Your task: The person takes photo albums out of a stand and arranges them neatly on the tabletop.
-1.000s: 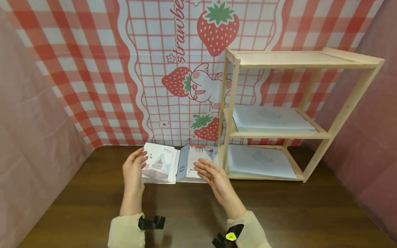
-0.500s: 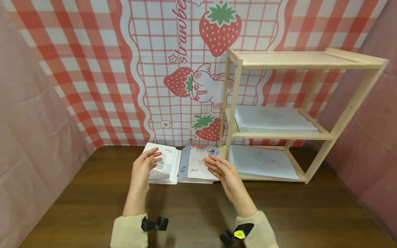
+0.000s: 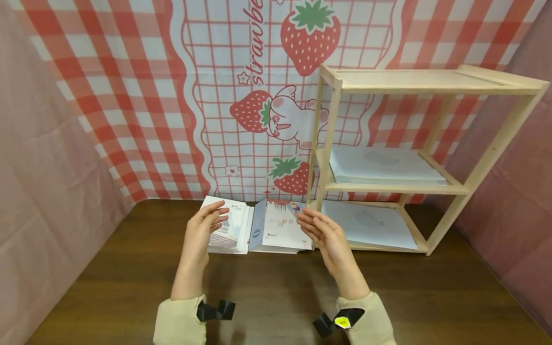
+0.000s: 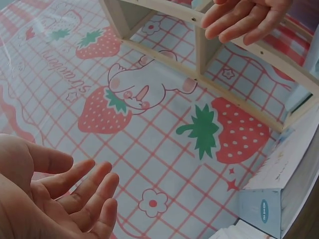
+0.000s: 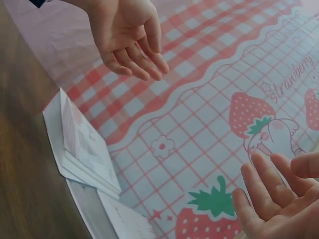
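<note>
A thick book point(image 3: 282, 227) lies open on the brown table against the cloth backdrop, pale illustrated pages facing up and a blue strip near its middle. My left hand point(image 3: 199, 242) is held above its left half with fingers extended and holds nothing. Over its right edge, my right hand point(image 3: 334, 247) is likewise open-fingered and holds nothing, palm turned inward. In the right wrist view the book point(image 5: 84, 139) shows a layered stack of pages on its left half. The left wrist view shows my left hand point(image 4: 65, 199) loosely spread, apart from the book.
A light wooden shelf rack point(image 3: 440, 80) stands right of the book. White paper stacks with faint drawings rest on its middle shelf point(image 3: 388, 165) and bottom shelf point(image 3: 366, 223). A strawberry-print cloth point(image 3: 258, 158) hangs behind; pink curtains point(image 3: 47, 191) flank the table point(image 3: 267, 292).
Both hands have shifted right in the head view, the right one farther, so they are wider apart and more of the book's right page shows. The book looks unmoved; the head view has shifted slightly.
</note>
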Demonstrator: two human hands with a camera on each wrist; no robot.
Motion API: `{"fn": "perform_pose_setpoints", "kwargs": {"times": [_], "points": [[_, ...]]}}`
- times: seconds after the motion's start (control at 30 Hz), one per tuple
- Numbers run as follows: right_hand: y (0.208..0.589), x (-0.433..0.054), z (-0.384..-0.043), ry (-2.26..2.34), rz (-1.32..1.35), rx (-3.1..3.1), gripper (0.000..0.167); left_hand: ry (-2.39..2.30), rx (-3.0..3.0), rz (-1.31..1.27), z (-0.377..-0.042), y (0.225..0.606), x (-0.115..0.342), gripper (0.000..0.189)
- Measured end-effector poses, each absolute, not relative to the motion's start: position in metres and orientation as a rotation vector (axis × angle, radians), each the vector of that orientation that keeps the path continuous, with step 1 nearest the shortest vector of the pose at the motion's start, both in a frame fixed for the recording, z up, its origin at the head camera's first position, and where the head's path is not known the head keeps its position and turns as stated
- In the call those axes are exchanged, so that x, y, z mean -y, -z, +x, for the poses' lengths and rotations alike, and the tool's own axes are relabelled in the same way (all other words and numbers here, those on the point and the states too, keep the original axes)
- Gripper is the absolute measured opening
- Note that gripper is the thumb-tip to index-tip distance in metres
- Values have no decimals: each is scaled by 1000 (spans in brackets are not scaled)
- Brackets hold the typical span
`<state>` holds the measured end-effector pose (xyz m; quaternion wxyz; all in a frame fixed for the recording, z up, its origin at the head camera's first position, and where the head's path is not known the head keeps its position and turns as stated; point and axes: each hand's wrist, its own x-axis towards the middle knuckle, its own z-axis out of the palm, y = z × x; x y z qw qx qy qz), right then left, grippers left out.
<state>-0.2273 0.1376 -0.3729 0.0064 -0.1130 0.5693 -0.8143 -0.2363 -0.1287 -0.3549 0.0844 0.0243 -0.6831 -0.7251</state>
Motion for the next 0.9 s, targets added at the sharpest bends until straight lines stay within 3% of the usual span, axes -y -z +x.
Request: {"fn": "perform_pose_setpoints", "kwargs": {"times": [0.33, 0.9], "points": [[366, -156, -226, 2632, -332, -1772, 29, 2163, 2064, -14, -234, 354, 114, 31], [354, -183, -222, 2792, -468, -1710, 26, 2145, 2108, -228, -225, 351, 81, 28]]}}
